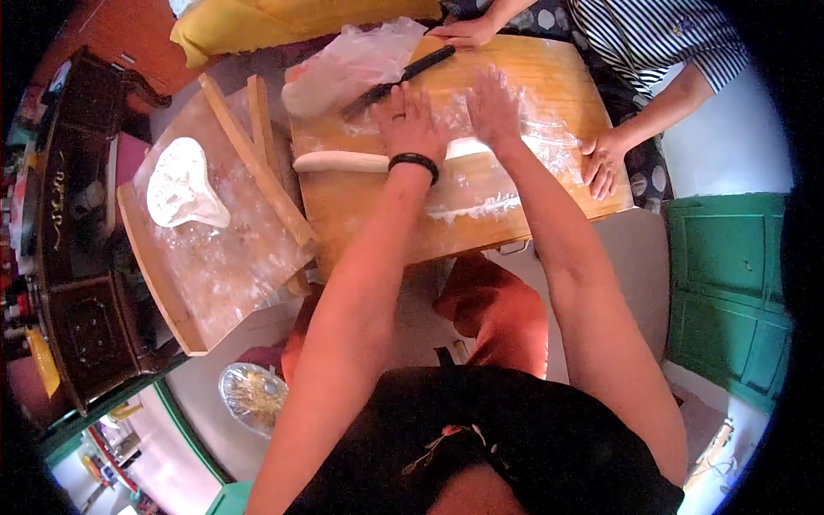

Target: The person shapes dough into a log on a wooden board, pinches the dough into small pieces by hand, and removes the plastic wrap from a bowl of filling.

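Observation:
A long rope of dough (342, 162) lies across the floured wooden board (360, 215). My left hand (414, 127), with a dark band at its wrist, is flat with fingers stretched forward, its palm over the dough rope and hiding part of it. To its right, my right hand (495, 110) is likewise open, fingers extended, with its heel at the rope's right part. Neither hand grips anything. Just beyond my left fingertips is a knife (403, 79) with a black handle, its blade partly hidden. White flour (481, 209) is smeared on the board nearer to me.
A plastic bag (348, 73) lies at the board's far left. Another person's hands rest at the board, one at the far edge (468, 33), one at the right (605, 163). Left stands a wooden-edged tray (232, 283) holding a flat dough piece (182, 184). Green cabinet (730, 283) at right.

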The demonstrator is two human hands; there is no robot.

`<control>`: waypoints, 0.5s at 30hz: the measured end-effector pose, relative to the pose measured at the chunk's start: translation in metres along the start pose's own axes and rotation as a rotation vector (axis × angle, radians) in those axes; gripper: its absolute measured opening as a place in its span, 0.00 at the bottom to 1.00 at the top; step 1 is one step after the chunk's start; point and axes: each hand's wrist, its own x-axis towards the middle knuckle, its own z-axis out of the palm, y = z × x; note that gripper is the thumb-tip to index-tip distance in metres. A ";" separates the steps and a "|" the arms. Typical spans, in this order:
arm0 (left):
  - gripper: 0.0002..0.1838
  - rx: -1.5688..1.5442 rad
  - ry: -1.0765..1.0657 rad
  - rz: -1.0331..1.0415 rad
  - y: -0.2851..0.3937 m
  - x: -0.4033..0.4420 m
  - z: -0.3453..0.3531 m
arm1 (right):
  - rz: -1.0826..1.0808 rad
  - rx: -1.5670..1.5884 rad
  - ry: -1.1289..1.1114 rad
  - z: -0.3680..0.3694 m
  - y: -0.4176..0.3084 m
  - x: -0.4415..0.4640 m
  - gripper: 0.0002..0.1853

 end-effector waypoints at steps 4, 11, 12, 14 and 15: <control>0.34 -0.049 -0.085 0.204 -0.005 -0.056 -0.006 | -0.191 -0.121 -0.151 -0.041 -0.013 -0.075 0.31; 0.32 -0.210 -0.029 0.260 -0.007 -0.099 -0.025 | -0.245 -0.117 -0.245 -0.071 -0.012 -0.112 0.31; 0.32 -0.175 -0.003 0.197 -0.007 -0.082 -0.018 | -0.206 -0.155 -0.218 -0.062 -0.011 -0.090 0.31; 0.32 -0.091 0.058 0.067 -0.010 -0.048 -0.004 | -0.036 -0.186 -0.173 -0.036 -0.002 -0.048 0.30; 0.32 -0.123 0.009 0.051 -0.010 -0.037 -0.004 | 0.032 -0.046 -0.142 -0.034 0.000 -0.029 0.29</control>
